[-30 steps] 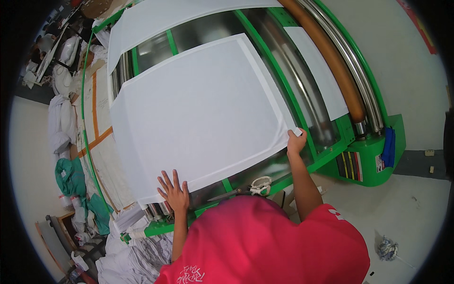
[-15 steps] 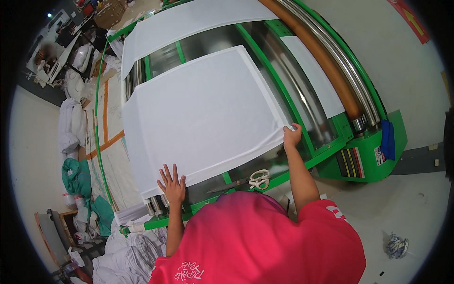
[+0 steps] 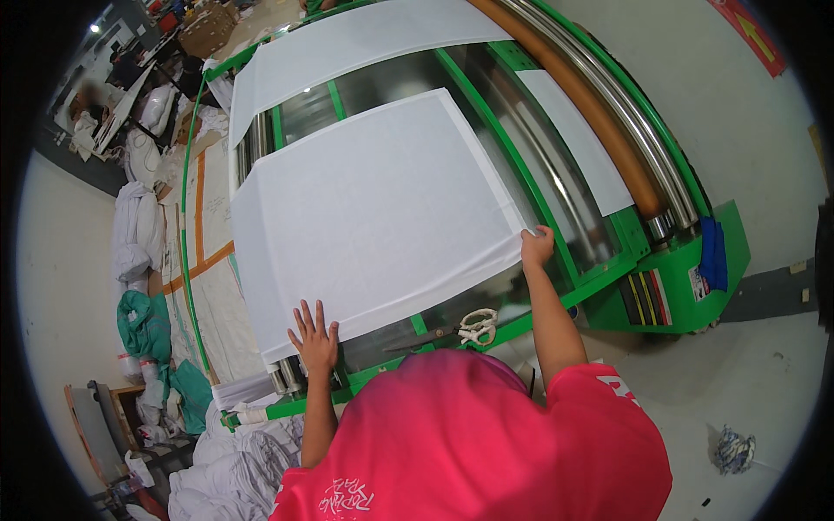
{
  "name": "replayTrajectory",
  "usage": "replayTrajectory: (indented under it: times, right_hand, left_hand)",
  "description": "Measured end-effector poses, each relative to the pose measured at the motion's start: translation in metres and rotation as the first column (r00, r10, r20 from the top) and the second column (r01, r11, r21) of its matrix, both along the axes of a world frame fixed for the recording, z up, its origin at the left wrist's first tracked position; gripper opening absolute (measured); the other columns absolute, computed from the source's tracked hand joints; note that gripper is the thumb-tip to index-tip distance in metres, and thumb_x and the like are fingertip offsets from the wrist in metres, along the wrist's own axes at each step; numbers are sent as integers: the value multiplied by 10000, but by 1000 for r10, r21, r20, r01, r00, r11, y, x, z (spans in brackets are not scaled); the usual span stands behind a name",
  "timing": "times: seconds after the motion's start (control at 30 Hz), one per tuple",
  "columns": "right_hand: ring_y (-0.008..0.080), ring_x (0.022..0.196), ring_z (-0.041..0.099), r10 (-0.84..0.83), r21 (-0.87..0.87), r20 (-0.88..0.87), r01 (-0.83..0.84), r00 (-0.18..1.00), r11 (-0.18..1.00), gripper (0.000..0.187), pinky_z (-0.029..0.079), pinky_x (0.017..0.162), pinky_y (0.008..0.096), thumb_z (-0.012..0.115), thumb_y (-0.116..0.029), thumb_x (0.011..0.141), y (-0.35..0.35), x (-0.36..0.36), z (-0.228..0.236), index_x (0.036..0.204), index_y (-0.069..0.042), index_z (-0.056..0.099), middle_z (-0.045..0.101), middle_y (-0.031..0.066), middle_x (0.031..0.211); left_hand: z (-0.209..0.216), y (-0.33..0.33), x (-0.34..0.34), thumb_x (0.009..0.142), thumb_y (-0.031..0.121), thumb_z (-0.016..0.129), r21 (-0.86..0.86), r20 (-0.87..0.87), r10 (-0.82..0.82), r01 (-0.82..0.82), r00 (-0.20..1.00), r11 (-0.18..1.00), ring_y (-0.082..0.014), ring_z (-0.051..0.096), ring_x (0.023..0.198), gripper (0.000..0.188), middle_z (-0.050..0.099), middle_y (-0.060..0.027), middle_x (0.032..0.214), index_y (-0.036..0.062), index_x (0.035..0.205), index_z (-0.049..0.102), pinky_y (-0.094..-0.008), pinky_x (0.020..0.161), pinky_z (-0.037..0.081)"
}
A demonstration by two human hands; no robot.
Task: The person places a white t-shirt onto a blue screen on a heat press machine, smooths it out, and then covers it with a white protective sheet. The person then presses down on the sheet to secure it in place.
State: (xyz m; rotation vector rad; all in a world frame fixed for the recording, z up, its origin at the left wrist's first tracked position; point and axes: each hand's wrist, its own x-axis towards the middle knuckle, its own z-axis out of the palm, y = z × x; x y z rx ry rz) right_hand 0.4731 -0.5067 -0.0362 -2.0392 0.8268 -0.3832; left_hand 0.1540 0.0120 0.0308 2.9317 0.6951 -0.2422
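Note:
A white sheet of cloth (image 3: 382, 204) lies spread over the metal bed of a green-framed roller machine (image 3: 556, 204). My left hand (image 3: 316, 341) rests flat on its near left edge, fingers spread. At the near right corner, my right hand (image 3: 538, 246) pinches the cloth between thumb and fingers. Scissors with white-wrapped handles (image 3: 477, 327) lie on the machine's near edge between my two arms, their dark blades toward the left.
A second white sheet (image 3: 365, 35) lies across the far part of the machine. Past it runs a brown roller (image 3: 599, 113) beside steel rollers. A blue cloth (image 3: 712, 252) hangs on the green end housing. Heaped white fabric (image 3: 243, 469) lies at the lower left.
Both hands keep their places on the cloth, and the cloth lies nearly as before. The view has shifted slightly, and a person's arm now shows at the machine's far edge.

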Motion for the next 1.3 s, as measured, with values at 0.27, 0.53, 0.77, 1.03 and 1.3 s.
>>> replayTrajectory:
  times: [0.27, 0.53, 0.77, 1.03, 1.3]
  right_hand:
    - [399, 995, 759, 18, -48, 23, -17, 1000, 999, 546, 591, 952, 523, 913, -191, 778, 7, -3, 6, 1271, -103, 696, 770, 152, 1053]
    - [391, 989, 763, 23, -24, 48, -22, 999, 999, 535, 592, 941, 518, 903, -166, 783, 9, -4, 6, 1271, -104, 694, 768, 144, 1025]
    - [363, 943, 767, 187, 7, 81, -188, 979, 982, 574, 602, 912, 488, 906, -127, 753, -15, -12, 0, 1289, -111, 703, 783, 128, 982]
    - [391, 958, 775, 238, -245, -111, -258, 965, 934, 550, 614, 929, 503, 864, -82, 747, -26, -34, 21, 1279, -93, 721, 811, 153, 1015]
    - [449, 1161, 729, 353, -401, -193, -402, 915, 823, 527, 585, 1042, 525, 829, -68, 795, -9, -53, 54, 1307, -44, 706, 777, 217, 1161]
  left_hand:
    - [2, 7, -2, 1158, 666, 456, -52, -49, 2, -5, 999, 999, -314, 3, 1797, 785, 32, -24, 1954, 366, 1848, 234, -746, 1365, 30]
    - [2, 13, -1, 1147, 597, 542, -89, -49, -12, 7, 999, 996, -317, -12, 1797, 815, 13, -27, 1955, 361, 1852, 210, -766, 1355, 42]
    - [3, 11, 4, 1145, 578, 559, -111, -77, 4, -12, 997, 994, -310, -4, 1797, 816, 18, -27, 1955, 352, 1851, 218, -758, 1359, 47]
    - [-3, 14, 1, 1146, 591, 550, -102, -58, -2, -4, 998, 995, -312, -2, 1797, 814, 26, -23, 1955, 356, 1851, 218, -771, 1352, 44]
    - [-7, 19, -2, 1142, 626, 521, -106, -61, -11, 4, 998, 994, -335, 7, 1796, 829, 40, -41, 1954, 330, 1854, 216, -788, 1336, 58]
